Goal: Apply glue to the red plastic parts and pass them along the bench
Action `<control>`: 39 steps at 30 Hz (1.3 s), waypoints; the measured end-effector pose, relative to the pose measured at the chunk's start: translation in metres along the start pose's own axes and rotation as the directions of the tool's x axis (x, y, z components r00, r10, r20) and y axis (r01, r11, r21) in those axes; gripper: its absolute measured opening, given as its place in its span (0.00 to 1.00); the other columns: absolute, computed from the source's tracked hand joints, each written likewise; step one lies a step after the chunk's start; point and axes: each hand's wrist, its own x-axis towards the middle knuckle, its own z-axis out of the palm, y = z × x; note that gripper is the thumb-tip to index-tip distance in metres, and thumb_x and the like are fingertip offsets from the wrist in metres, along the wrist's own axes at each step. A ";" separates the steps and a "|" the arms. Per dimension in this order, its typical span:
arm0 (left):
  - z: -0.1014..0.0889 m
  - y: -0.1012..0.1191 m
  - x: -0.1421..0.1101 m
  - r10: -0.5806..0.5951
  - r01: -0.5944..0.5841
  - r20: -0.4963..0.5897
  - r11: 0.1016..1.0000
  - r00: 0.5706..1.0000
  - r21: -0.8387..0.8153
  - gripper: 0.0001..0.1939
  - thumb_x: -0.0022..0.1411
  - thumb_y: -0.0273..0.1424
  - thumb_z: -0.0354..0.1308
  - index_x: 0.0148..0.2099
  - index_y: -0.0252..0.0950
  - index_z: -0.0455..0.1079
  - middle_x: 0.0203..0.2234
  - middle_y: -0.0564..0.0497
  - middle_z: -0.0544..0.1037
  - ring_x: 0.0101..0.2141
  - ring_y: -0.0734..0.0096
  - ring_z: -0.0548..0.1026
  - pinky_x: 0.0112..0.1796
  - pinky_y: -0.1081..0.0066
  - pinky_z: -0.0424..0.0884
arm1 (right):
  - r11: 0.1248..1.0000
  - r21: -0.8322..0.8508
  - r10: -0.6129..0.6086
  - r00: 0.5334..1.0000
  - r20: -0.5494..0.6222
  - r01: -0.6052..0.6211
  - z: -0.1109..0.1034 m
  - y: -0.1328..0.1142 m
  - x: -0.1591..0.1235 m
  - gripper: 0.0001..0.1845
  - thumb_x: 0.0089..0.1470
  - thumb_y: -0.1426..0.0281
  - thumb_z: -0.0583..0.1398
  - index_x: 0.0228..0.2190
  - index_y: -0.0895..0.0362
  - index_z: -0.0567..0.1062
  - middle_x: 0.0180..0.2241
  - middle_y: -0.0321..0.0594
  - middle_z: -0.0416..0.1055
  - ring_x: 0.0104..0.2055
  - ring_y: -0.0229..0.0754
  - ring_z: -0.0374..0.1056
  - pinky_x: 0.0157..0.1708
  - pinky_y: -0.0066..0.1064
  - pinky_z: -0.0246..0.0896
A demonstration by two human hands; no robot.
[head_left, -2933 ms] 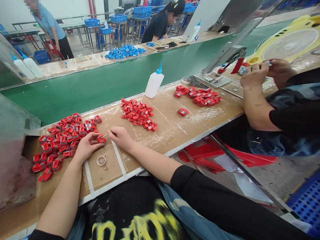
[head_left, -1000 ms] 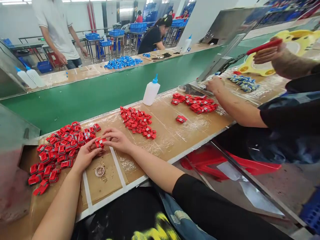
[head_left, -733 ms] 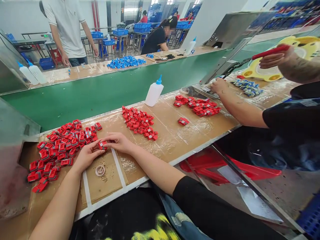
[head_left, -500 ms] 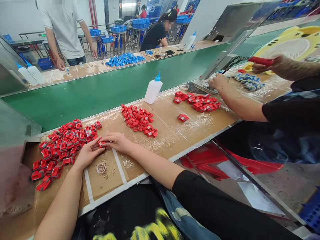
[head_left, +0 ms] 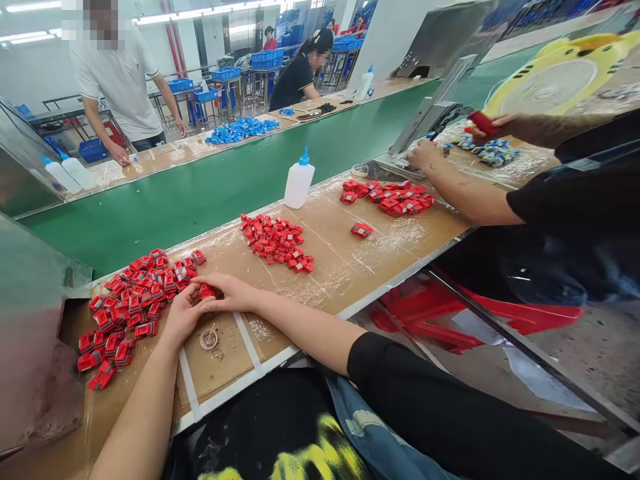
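The step in hand appears to be two-handed work on one small red, blocky, plastic-looking piece [head_left: 207,291], which sits between the fingertips of the left hand [head_left: 184,312] and the right hand [head_left: 227,291], both curled and gripping it, thumbs close together. The next move seems to call for a steady, light pinch from both sides, with the round clear shallow dish [head_left: 209,338] and its thin pale stick just nearer the body than the hands. Only the piece's red surface shows, fingers hiding the rest, while the heaped red-and-grey blocks [head_left: 135,300] beside the left hand have recessed faces.
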 end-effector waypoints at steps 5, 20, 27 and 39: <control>0.009 0.001 0.002 0.092 -0.091 -0.028 0.995 0.995 0.033 0.23 0.53 0.37 0.72 0.50 0.34 0.76 0.45 0.45 0.82 0.46 0.58 0.80 0.46 0.64 0.76 | 0.997 0.049 0.050 0.997 0.052 -0.053 0.007 0.009 0.004 0.37 0.59 0.55 0.65 0.64 0.58 0.67 0.58 0.50 0.73 0.57 0.50 0.71 0.58 0.38 0.64; -0.004 0.015 -0.014 0.134 -0.135 0.023 0.954 0.991 0.267 0.24 0.59 0.49 0.66 0.48 0.36 0.78 0.39 0.45 0.84 0.36 0.59 0.82 0.39 0.64 0.77 | 0.841 -0.492 -0.216 0.973 0.080 0.228 -0.031 -0.032 -0.030 0.27 0.61 0.53 0.63 0.52 0.59 0.74 0.51 0.53 0.74 0.53 0.50 0.70 0.54 0.42 0.66; -0.005 0.028 -0.016 0.360 0.000 -0.174 0.435 0.916 0.901 0.32 0.71 0.45 0.52 0.72 0.42 0.58 0.69 0.39 0.62 0.42 0.56 0.82 0.39 0.61 0.77 | 0.642 -0.724 0.186 0.967 -0.173 -0.253 -0.109 -0.032 -0.184 0.22 0.57 0.52 0.64 0.41 0.58 0.78 0.45 0.52 0.72 0.46 0.51 0.71 0.46 0.43 0.68; -0.009 0.029 -0.008 0.301 0.043 -0.131 0.282 0.945 0.958 0.25 0.68 0.43 0.58 0.64 0.42 0.64 0.60 0.43 0.73 0.49 0.51 0.79 0.39 0.62 0.75 | 0.834 -0.447 0.327 0.942 -0.073 -0.324 -0.057 -0.057 -0.088 0.20 0.68 0.55 0.54 0.33 0.56 0.75 0.32 0.40 0.74 0.33 0.39 0.68 0.33 0.30 0.56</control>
